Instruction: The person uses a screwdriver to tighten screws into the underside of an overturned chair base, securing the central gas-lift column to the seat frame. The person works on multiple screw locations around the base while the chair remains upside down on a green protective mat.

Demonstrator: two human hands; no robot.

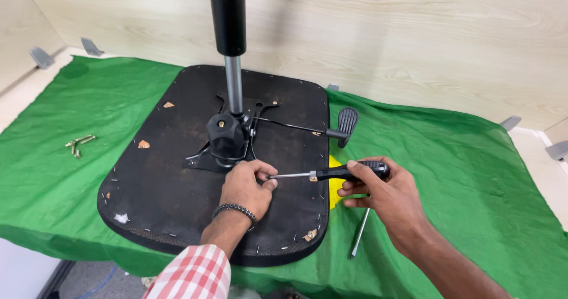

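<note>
Gripping a screwdriver (331,172) — right hand (384,195) holds, left hand (247,187) steadies tip.

Matt black fabric seat underside (165,180), shiny metal gas-lift rod (235,86), crumpled green cloth (461,157), pale wood-grain wall (414,38)

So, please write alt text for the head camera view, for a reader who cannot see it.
The right hand holds a black-handled screwdriver whose tip meets the left hand at the metal mechanism under an upturned chair seat. It lies on green cloth; loose bolts lie left.
</note>
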